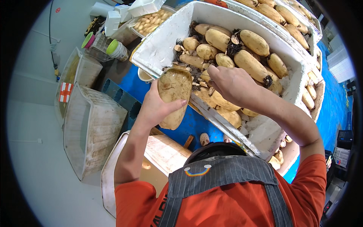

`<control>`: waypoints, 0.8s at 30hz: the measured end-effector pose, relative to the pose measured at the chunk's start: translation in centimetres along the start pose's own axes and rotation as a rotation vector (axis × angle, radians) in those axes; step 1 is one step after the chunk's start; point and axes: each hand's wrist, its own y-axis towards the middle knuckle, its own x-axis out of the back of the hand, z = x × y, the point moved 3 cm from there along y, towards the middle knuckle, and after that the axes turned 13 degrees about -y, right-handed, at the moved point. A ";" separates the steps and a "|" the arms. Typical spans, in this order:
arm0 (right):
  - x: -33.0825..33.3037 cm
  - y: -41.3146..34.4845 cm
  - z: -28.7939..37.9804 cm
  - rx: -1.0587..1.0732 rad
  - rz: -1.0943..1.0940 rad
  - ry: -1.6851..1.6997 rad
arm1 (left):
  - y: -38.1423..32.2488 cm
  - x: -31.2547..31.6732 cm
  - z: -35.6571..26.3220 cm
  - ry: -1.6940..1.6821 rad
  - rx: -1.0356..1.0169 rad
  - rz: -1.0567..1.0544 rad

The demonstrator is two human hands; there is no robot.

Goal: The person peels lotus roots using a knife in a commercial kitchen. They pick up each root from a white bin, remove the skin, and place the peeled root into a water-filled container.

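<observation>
My left hand (pixel 158 106) grips a thick, pale brown lotus root segment (pixel 174 96), upright, with its thumb across the front. The segment's top end is at the near left wall of a white foam box (pixel 166 46). Closed around a thin-bladed knife (pixel 198 73) is my right hand (pixel 231 83), its fingers hiding the handle. The narrow blade runs left across the top of the held root; whether it is cutting in cannot be seen. Inside the box lie several lotus roots (pixel 251 63) with dark, hairy joints, among trimmed pieces (pixel 202 84) and ice (pixel 262 126).
More foam boxes of lotus roots (pixel 295 34) stand at the upper right. To the left are a grimy white tub (pixel 99 127), a blue-grey crate (pixel 116 95) and a water-filled tub (pixel 158 177). A basin of peeled pale pieces (pixel 151 21) sits beyond, above blue flooring (pixel 132 82).
</observation>
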 end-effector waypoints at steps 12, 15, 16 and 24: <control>-0.1 3.5 1.0 0.029 0.075 -0.110 | -0.4 -0.8 -1.0 0.056 -0.024 -0.089; -3.7 3.2 -0.5 0.037 -0.183 -0.050 | -0.4 -1.2 -0.7 0.094 -0.118 -0.086; -3.9 3.2 -1.0 0.040 -0.182 -0.046 | -0.3 -1.3 -0.7 0.101 -0.136 -0.088; -2.5 2.2 0.3 -0.009 -0.092 -0.074 | -1.7 -1.7 -0.8 0.154 -0.200 -0.146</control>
